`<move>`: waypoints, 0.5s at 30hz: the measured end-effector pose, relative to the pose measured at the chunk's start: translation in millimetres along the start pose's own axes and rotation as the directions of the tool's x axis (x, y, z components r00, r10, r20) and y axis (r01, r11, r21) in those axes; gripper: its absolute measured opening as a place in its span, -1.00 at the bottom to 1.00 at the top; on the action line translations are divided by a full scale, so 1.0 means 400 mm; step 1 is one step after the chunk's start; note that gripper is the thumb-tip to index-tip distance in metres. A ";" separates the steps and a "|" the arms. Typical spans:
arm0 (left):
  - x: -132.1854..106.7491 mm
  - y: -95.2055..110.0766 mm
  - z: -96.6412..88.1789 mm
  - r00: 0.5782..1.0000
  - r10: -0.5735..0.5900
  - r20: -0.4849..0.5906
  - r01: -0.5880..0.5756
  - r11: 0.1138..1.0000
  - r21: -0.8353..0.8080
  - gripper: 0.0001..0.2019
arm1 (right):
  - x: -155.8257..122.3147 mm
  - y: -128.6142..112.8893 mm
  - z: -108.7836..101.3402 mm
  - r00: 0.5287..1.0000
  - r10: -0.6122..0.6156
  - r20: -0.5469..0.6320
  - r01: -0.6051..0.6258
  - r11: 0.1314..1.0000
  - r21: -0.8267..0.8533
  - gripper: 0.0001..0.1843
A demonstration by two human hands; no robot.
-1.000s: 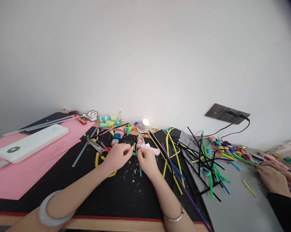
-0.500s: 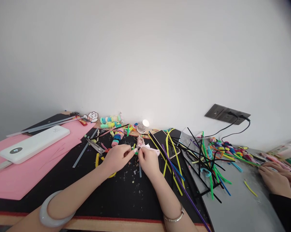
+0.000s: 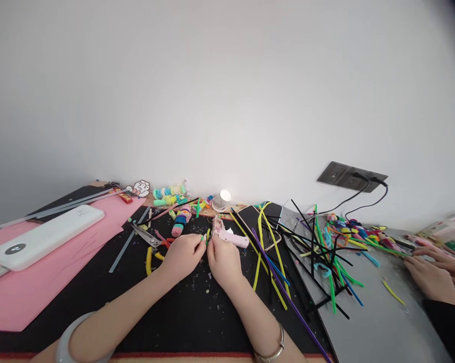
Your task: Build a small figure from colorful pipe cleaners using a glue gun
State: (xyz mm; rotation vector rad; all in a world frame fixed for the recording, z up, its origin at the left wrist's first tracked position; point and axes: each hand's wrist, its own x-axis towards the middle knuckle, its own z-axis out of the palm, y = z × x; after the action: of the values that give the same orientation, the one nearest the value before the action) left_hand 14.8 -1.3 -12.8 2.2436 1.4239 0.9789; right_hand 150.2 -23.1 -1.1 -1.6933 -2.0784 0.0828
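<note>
Pinches small green piece, material unclear (image 3: 203,238), in left hand (image 3: 184,255), beside pale-pink plastic glue gun (image 3: 235,240); cannot tell grip of right hand (image 3: 225,260). Has shifted leftward, exposing more gun: suggests handling piece.

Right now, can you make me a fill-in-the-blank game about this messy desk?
The glue gun lies nearer the right hand than the ____ one.
The white device rests on ____ paper.
The long fuzzy stem running to the picture's bottom edge is ____.
Missing words: left; pink; purple.
</note>
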 end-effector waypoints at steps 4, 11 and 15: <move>-0.001 0.001 -0.005 1.000 -0.017 0.001 0.017 0.999 -0.048 -0.65 | 0.001 0.002 -0.002 0.999 0.017 -0.048 -0.015 0.999 0.035 -0.73; 0.004 0.013 -0.023 0.998 -0.026 -0.048 0.013 0.971 -0.240 -0.66 | -0.001 0.017 -0.011 0.997 -0.051 -0.061 0.066 0.959 0.275 -0.64; 0.007 0.013 -0.033 0.992 -0.116 -0.051 0.095 0.946 -0.309 -0.65 | 0.006 0.033 -0.026 0.994 -0.052 -0.095 0.076 0.960 0.269 -0.64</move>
State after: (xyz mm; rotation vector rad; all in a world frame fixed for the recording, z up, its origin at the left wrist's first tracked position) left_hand 9.8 -2.2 0.9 1.9082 1.3016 1.1625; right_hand 166.1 -20.2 4.6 -1.4386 -1.9540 0.2582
